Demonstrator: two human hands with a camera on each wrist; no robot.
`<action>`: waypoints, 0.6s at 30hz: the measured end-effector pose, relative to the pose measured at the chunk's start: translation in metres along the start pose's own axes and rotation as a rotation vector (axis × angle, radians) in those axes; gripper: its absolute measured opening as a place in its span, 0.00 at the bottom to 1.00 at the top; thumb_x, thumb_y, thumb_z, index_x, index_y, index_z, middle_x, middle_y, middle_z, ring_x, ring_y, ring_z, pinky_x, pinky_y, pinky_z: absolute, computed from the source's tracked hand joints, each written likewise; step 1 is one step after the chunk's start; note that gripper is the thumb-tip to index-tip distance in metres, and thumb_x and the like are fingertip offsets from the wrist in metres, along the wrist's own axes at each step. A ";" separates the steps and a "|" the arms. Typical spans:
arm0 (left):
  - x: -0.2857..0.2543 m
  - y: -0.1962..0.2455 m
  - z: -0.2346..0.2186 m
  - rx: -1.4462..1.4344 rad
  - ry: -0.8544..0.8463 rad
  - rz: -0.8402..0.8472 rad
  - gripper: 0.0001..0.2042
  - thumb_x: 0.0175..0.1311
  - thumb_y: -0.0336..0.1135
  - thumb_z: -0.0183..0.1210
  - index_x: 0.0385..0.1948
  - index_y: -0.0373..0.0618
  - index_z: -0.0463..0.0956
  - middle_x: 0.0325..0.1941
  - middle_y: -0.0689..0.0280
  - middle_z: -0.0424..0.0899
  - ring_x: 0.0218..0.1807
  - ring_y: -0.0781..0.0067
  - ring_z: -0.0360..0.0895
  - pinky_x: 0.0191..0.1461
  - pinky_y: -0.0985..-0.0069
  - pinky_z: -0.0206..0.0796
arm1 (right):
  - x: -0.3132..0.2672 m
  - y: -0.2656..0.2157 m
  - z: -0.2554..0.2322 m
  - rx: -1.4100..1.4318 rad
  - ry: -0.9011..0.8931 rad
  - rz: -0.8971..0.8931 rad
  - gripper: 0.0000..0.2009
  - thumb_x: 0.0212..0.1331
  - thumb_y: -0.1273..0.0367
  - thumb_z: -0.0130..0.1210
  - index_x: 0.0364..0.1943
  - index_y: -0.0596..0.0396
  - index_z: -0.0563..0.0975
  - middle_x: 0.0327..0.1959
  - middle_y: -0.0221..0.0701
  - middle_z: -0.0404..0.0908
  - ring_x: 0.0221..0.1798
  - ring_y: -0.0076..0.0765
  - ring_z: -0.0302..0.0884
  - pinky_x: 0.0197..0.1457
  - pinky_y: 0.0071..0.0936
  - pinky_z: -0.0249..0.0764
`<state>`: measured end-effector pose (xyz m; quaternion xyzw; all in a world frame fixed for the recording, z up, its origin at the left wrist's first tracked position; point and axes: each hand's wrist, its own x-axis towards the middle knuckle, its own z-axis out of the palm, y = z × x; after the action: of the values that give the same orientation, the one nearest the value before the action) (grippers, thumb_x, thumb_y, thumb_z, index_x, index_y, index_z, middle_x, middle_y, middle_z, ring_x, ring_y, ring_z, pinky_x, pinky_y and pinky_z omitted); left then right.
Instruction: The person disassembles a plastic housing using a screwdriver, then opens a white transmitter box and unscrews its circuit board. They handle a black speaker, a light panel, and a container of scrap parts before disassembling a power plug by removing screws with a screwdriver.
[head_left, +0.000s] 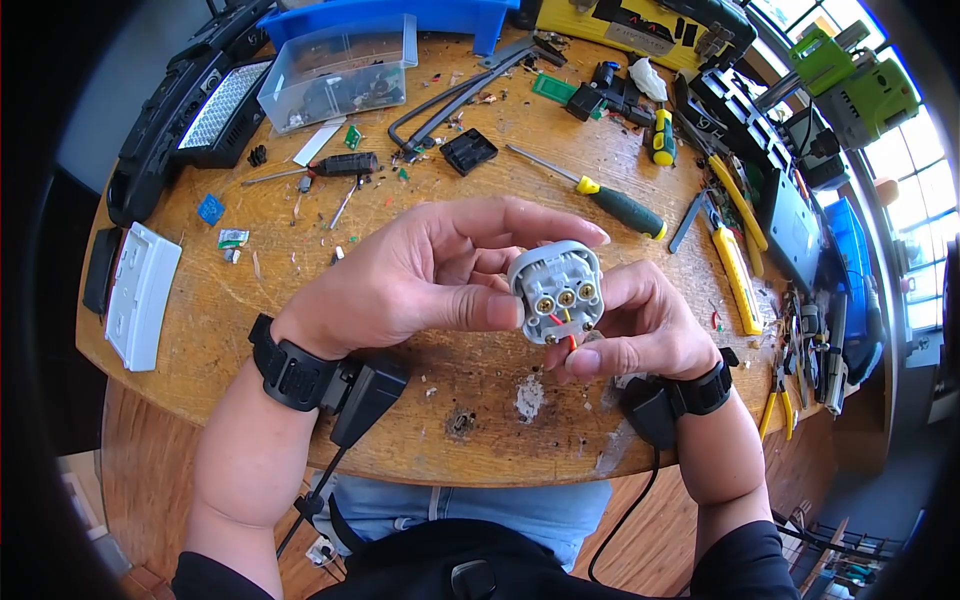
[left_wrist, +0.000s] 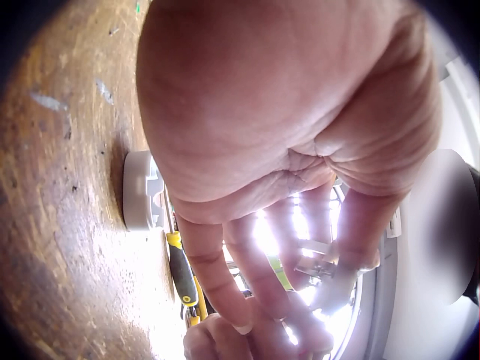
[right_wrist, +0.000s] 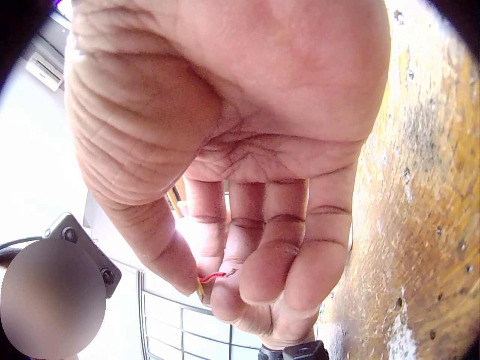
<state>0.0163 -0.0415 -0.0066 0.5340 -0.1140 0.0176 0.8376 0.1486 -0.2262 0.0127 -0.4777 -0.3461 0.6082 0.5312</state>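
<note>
A pale plastic housing (head_left: pixel 553 274) with several brass screw terminals is held up above the table, its inner side facing the head camera. My left hand (head_left: pixel 400 270) grips its left edge between thumb and fingers; that hand (left_wrist: pixel 285 127) largely blocks the housing in the left wrist view. Red and yellow wires run down from the terminals. At the lower edge, my right hand (head_left: pixel 645 325) pinches the wires between thumb and fingers. From the right wrist, a red wire (right_wrist: pixel 214 277) with a bare end shows between the thumb and fingers of this hand (right_wrist: pixel 225 112).
A white cover-like part (left_wrist: pixel 140 191) rests on the table in the left wrist view. Beyond the hands lie a green-handled screwdriver (head_left: pixel 625 208), a hacksaw (head_left: pixel 455 105), a black box (head_left: pixel 469 151) and a clear bin (head_left: pixel 340 80). Pliers and cutters crowd the right; a white panel (head_left: pixel 140 295) is left.
</note>
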 end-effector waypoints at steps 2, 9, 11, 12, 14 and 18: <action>0.000 0.000 -0.001 0.003 -0.004 -0.005 0.34 0.48 0.37 0.68 0.58 0.36 0.64 0.56 0.56 0.74 0.58 0.66 0.71 0.64 0.70 0.60 | 0.000 0.000 0.000 -0.003 -0.002 -0.002 0.07 0.49 0.76 0.64 0.33 0.61 0.80 0.35 0.31 0.82 0.40 0.22 0.76 0.47 0.19 0.71; -0.001 0.002 0.001 0.004 0.003 -0.028 0.34 0.48 0.39 0.68 0.58 0.36 0.64 0.55 0.56 0.74 0.58 0.67 0.71 0.63 0.70 0.61 | 0.000 0.001 0.001 -0.006 0.007 -0.008 0.08 0.49 0.76 0.64 0.33 0.61 0.80 0.34 0.31 0.82 0.40 0.21 0.76 0.46 0.19 0.71; -0.001 0.002 0.001 0.003 0.002 -0.028 0.34 0.47 0.39 0.68 0.58 0.36 0.64 0.55 0.56 0.74 0.58 0.67 0.71 0.63 0.70 0.61 | 0.000 0.002 0.000 -0.013 0.005 -0.015 0.07 0.49 0.76 0.64 0.33 0.61 0.80 0.34 0.31 0.82 0.40 0.21 0.76 0.46 0.19 0.71; 0.000 0.002 0.001 0.003 0.002 -0.028 0.34 0.47 0.39 0.68 0.58 0.36 0.64 0.55 0.56 0.74 0.58 0.67 0.71 0.63 0.70 0.61 | 0.000 0.003 0.000 -0.019 0.002 -0.023 0.07 0.49 0.76 0.64 0.33 0.61 0.80 0.34 0.31 0.82 0.40 0.21 0.76 0.46 0.19 0.71; -0.001 0.002 0.000 0.008 -0.006 -0.039 0.35 0.47 0.39 0.68 0.58 0.36 0.64 0.55 0.56 0.74 0.58 0.67 0.71 0.63 0.70 0.61 | 0.000 0.002 0.000 -0.013 0.002 -0.020 0.07 0.49 0.75 0.64 0.33 0.61 0.80 0.34 0.31 0.82 0.39 0.21 0.76 0.46 0.19 0.71; -0.001 0.003 0.002 0.019 0.006 -0.042 0.34 0.48 0.40 0.68 0.58 0.36 0.64 0.55 0.55 0.75 0.58 0.67 0.71 0.63 0.71 0.61 | 0.000 0.001 -0.001 0.000 -0.002 -0.014 0.07 0.49 0.76 0.64 0.33 0.61 0.80 0.34 0.32 0.82 0.40 0.21 0.77 0.47 0.19 0.71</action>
<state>0.0149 -0.0417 -0.0031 0.5444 -0.1002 0.0027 0.8328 0.1489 -0.2268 0.0118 -0.4747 -0.3498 0.6048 0.5352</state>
